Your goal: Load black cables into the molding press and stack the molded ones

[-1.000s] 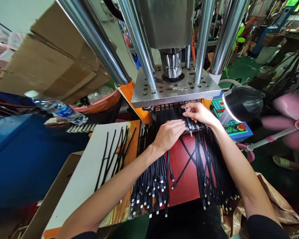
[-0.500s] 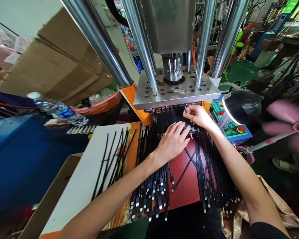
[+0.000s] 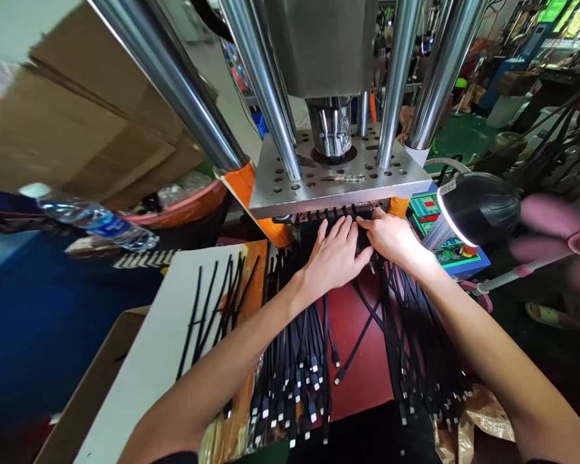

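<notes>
My left hand lies flat on the black cables and dark mould under the press plate, fingers stretched forward and thumb apart. Beside it my right hand rests at the mould's right part. Its index finger reaches left, close to the left fingertips, and I see nothing gripped in it. Over both hands hangs the metal press plate. Black USB cables hang down in a dense bunch on the left. Another bunch of cables hangs on the right, and two cross over the red surface.
On the left, several black cables lie on a white board. A water bottle lies behind it. At right stand a lit black lamp, a control box and a pink fan. Steel columns flank the press.
My right hand has let go of the thin piece it pinched upright and now lies lower on the mould. The left hand has slid slightly forward, fingers flatter. The view has shifted a little.
</notes>
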### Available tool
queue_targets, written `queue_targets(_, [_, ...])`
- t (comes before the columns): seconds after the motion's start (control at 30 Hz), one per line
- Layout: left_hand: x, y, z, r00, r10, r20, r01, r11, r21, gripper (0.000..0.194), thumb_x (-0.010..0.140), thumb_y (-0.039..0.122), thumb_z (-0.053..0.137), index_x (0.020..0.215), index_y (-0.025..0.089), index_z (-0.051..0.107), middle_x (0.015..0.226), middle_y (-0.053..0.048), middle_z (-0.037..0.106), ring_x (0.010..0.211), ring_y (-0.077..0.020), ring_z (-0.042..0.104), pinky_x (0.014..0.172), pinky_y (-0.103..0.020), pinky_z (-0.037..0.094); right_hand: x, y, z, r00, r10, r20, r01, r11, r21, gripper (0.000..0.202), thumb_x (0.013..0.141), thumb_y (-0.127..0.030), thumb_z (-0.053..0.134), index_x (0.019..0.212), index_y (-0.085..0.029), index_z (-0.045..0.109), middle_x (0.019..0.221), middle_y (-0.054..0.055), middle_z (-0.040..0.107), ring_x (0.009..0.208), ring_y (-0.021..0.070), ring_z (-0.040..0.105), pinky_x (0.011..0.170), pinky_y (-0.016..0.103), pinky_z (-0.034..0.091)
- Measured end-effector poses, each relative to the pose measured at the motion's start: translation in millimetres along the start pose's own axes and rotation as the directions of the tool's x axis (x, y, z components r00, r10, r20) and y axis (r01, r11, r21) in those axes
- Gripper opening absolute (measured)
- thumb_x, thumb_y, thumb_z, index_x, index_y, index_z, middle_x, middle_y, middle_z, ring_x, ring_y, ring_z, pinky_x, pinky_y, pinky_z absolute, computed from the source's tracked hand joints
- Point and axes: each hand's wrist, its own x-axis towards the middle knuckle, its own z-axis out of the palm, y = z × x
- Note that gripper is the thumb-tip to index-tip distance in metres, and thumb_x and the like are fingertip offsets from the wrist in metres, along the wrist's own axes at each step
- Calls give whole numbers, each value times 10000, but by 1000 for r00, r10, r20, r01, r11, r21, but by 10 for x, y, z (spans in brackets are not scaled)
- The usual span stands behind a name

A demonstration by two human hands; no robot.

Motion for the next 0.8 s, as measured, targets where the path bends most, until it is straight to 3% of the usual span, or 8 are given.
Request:
queue_targets(0.13, [304,-206,35,1000,-4,14,4,1000,-5,595,1111,344,364,1590,0,448,1700,-248,404,1620,-326,352,1349,-611,203,350,17,48,1000,27,-7,-27,1000,-3,554,1092,-256,357,1630,-257,491,1411,229,635,1152,355,732,901,426,576])
queue_targets(0.33, [735,-324,58,992,-77,-101,74,997,-28,471,1074,180,333,1366,-5,653,1427,-289,672,1410,-347,613,1263,-554,395,684,26,51,998,46,-44,-43,997,61,495,1098,-213,324,1486,-145,624,1401,244,681,1245,332,690,1045,431,533])
queue_targets(0.47, [663,-439,-34,995,-20,-99,14,998,-66,438,1038,124,407,1374,43,676,1431,-222,699,1400,-287,637,1247,-440,461,711,47,20,997,35,-63,-28,994,104,494,1062,-149,360,1471,-131,637,1447,242,651,1305,336,651,1101,445,503])
queue_targets(0.53, [351,-519,-61,993,26,-118,-36,996,-85,435,1054,177,454,1423,77,662,1545,-177,630,1476,-257,573,1286,-406,430,460,69,36,996,-2,-93,16,988,154,515,1034,-133,414,1509,-163,609,1438,209,646,1256,304,673,1090,418,515])
queue_targets(0.6, [-68,-607,-47,986,40,-162,-61,990,-129,431,1087,246,444,1425,114,676,1571,-142,614,1490,-239,562,1290,-421,437,-18,75,69,980,-29,-198,91,945,314,525,1028,-144,434,1535,-153,571,1375,182,645,1167,259,689,1056,381,535])
queue_targets(0.67, [-447,-690,-1,972,35,-234,-100,958,-270,412,1107,320,452,1347,146,738,1484,-117,691,1427,-232,626,1266,-451,472,-660,42,89,950,25,-310,167,800,576,449,1057,-215,427,1459,-150,617,1169,131,675,1003,232,685,945,364,575])
queue_targets(0.73, [-674,-745,49,963,50,-265,-142,929,-341,400,1102,374,503,1306,153,766,1457,-111,709,1427,-237,627,1273,-479,463,-1329,-28,68,963,123,-240,121,599,791,382,1096,-341,455,1418,-250,636,979,56,680,784,205,640,741,326,578])
queue_targets(0.8, [-734,-758,86,958,63,-278,-162,924,-347,388,1091,398,543,1285,156,778,1440,-112,716,1429,-246,626,1284,-511,442,-1876,-121,28,974,165,-158,59,484,873,317,1080,-388,530,1359,-333,670,994,45,705,831,215,661,715,323,574])
